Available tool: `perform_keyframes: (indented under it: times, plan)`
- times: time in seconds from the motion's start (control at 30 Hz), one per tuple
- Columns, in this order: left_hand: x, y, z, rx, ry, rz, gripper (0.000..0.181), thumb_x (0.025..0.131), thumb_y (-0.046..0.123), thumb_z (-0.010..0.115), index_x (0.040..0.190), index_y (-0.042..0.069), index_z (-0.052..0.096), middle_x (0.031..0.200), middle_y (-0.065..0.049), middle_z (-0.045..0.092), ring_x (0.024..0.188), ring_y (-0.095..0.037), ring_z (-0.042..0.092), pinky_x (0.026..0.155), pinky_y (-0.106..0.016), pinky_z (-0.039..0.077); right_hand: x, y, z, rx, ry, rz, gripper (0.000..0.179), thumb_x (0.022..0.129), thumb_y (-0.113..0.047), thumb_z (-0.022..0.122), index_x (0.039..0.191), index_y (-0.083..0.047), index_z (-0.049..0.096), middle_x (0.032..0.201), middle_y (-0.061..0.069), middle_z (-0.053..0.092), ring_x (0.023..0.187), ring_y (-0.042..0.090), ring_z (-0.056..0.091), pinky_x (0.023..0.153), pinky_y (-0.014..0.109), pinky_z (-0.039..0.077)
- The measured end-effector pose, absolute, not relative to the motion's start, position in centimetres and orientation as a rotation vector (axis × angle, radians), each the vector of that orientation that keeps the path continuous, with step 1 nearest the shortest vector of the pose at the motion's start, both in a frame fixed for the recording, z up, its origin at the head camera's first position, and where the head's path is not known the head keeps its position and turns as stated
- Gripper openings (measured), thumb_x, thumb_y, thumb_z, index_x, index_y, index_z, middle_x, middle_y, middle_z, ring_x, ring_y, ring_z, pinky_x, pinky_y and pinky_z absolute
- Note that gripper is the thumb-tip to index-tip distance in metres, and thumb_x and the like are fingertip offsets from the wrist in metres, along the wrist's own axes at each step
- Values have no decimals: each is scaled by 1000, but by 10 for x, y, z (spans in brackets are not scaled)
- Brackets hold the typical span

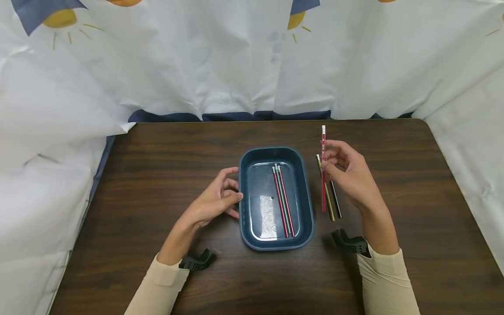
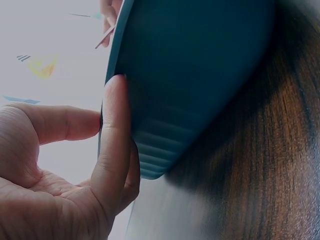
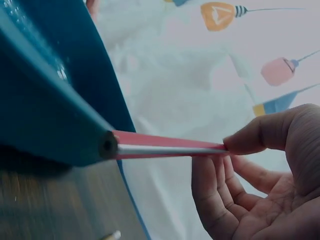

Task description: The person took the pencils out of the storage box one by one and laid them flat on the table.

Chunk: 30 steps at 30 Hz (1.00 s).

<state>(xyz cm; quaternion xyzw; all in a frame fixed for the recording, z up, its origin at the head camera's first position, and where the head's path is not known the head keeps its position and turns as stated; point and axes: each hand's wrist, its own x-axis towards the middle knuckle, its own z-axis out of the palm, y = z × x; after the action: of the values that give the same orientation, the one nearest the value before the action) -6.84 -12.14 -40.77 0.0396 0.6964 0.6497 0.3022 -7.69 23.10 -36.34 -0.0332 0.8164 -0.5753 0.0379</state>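
Note:
My left hand (image 1: 214,194) holds the left rim of a blue plastic tray (image 1: 275,248), thumb on one side of the rim and fingers on the other in the left wrist view. Inside the tray lie three pencils (image 1: 281,201), two red and one green, side by side with white ends away from me. To the tray's right, my right hand (image 1: 351,175) pinches a red pencil (image 1: 323,194) between thumb and fingertips. Its flat unsharpened end (image 3: 108,145) faces the camera in the right wrist view. Beneath that hand a gold pencil (image 1: 330,204) and a black pencil (image 1: 336,199) lie on the table.
The brown wood-grain table (image 1: 413,197) carries the tray near its middle. White printed curtains (image 1: 236,65) hang along the far edge and both sides. A black wrist strap (image 1: 198,260) sits on the left forearm, another strap (image 1: 350,243) on the right.

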Motion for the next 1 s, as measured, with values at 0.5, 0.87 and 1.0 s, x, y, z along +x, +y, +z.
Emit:
perform_keyframes:
  times: [0.5,0.87,1.0]
  plan:
    - [-68,-121,-409,110,1854,1720,78,100,1,60,164,15,17,129,-22,45,92,-22,66,67,-42,70,-79,259,-382,-51,2701,-1506,49,102,-7,62,150,-4,52,114,12,62,89,6,62,64,20,58]
    - [-69,-124,-410,123,1843,1721,78,100,1,60,164,15,17,127,-21,45,92,-23,67,68,-45,70,-89,260,-407,-2,2830,-1259,50,95,-2,64,144,0,58,109,21,67,90,20,65,65,18,51]
    - [-69,-124,-410,123,1840,1720,78,100,1,60,164,15,17,127,-21,45,92,-23,67,69,-45,70,-90,259,-409,32,2807,-1249,51,95,-3,64,145,0,57,110,21,66,92,24,65,66,18,51]
